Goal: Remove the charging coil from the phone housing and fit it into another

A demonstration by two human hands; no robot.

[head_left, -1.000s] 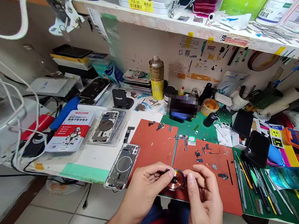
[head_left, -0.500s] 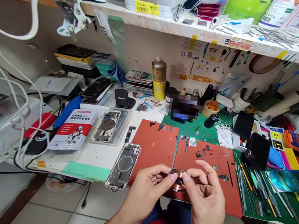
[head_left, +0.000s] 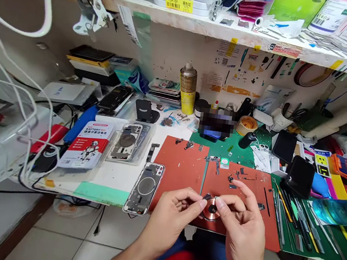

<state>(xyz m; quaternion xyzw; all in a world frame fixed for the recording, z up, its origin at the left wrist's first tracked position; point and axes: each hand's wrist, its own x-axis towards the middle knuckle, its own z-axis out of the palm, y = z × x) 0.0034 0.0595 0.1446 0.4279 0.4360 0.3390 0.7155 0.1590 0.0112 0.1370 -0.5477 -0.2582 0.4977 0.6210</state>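
A round copper-coloured coil (head_left: 211, 212) with a dark centre is held up over the front edge of the red-brown mat (head_left: 185, 161). My left hand (head_left: 178, 212) pinches its upper left side, where a small dark piece shows at the fingertips. On the upper right side, the thumb and index finger of my right hand (head_left: 240, 221) close on the coil. Left of my hands lies an opened phone housing (head_left: 145, 188) with a ring inside. Small phone parts (head_left: 217, 164) are spread on the mat behind the coil.
At the right lie tweezers and tools (head_left: 300, 225), dark phones (head_left: 299, 176) and a blue clear object (head_left: 339, 211). A battery box (head_left: 85, 145) and another housing in a tray (head_left: 126, 140) stand left. Behind are a spray can (head_left: 187, 89) and a loaded shelf (head_left: 182, 19).
The camera view has shifted slightly. Both hands still hold the coil, which is tilted a little differently and shows more of its copper face.
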